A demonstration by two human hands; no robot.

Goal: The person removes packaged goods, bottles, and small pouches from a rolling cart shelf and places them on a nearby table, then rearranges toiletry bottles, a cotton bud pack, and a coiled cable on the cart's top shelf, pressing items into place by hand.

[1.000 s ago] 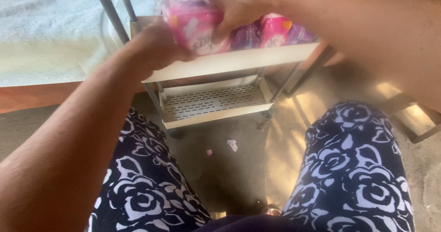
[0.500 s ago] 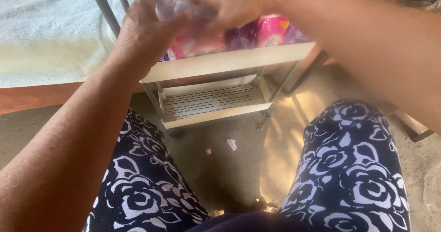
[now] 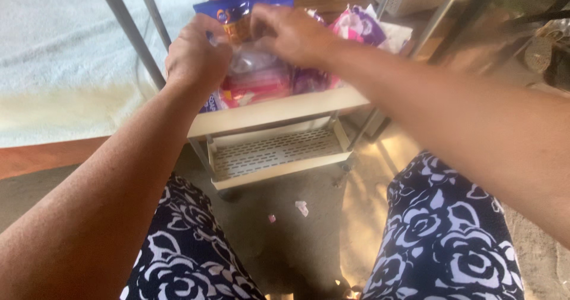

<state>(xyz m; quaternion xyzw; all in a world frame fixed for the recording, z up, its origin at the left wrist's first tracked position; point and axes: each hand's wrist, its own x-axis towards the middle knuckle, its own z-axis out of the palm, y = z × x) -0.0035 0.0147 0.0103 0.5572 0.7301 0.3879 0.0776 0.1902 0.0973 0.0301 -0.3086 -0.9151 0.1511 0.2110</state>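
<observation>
At top centre of the frame we see a clear bag [image 3: 255, 65] lying on the packets in the top shelf [image 3: 279, 109] of a small cart. Our left hand [image 3: 196, 54] is curled over the bag's left edge, fingers bent and gripping it. Our right hand [image 3: 291, 33] pinches the bag's top from the right, fingers drawn together. Behind the bag stands a blue packet [image 3: 237, 9]; pink packets [image 3: 255, 89] lie under it, and purple-and-white ones [image 3: 362, 27] fill the shelf's right side. The slotted lower shelf [image 3: 273, 151] sits below, centre. A pale cloth [image 3: 65, 51] covers the upper left. Paper scraps [image 3: 301, 207] lie on the floor between our knees.
</observation>
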